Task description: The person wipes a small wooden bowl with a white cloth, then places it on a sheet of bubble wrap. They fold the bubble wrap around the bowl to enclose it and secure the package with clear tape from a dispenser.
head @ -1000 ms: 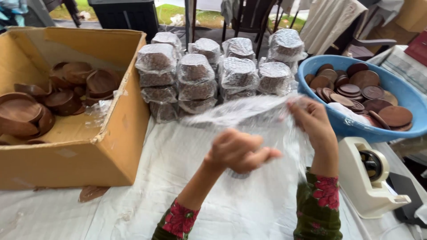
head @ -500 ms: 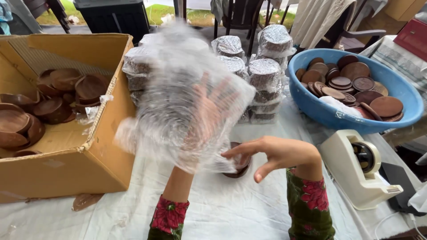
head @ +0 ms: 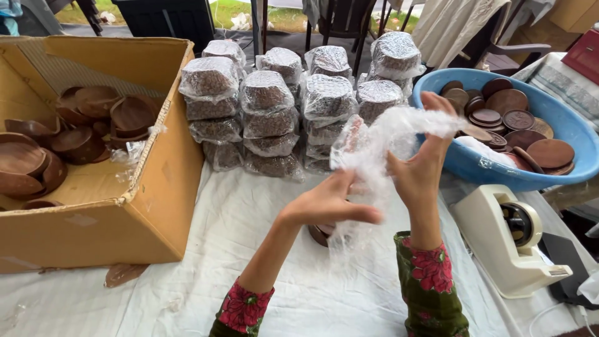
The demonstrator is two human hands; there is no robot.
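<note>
A crumpled sheet of clear bubble wrap (head: pixel 380 150) hangs between both my hands above the white tablecloth. My left hand (head: pixel 331 203) pinches its lower part with fingers closed. My right hand (head: pixel 421 159) is raised upright and grips its upper edge. Below the wrap, a small brown wooden bowl (head: pixel 321 234) sits on the cloth, partly hidden by my left hand and the plastic. Both my sleeves are green with red flowers.
Several bubble-wrapped stacks (head: pixel 268 112) stand at the back. A cardboard box (head: pixel 156 187) with brown wooden bowls is on the left. A blue tub (head: pixel 474 165) of wooden lids and a cream tape dispenser (head: pixel 508 240) are on the right.
The wrap, earlier spread wide and held up in front of the camera by my left hand, is now gathered and lower, held by both hands. My right hand rose to grip it.
</note>
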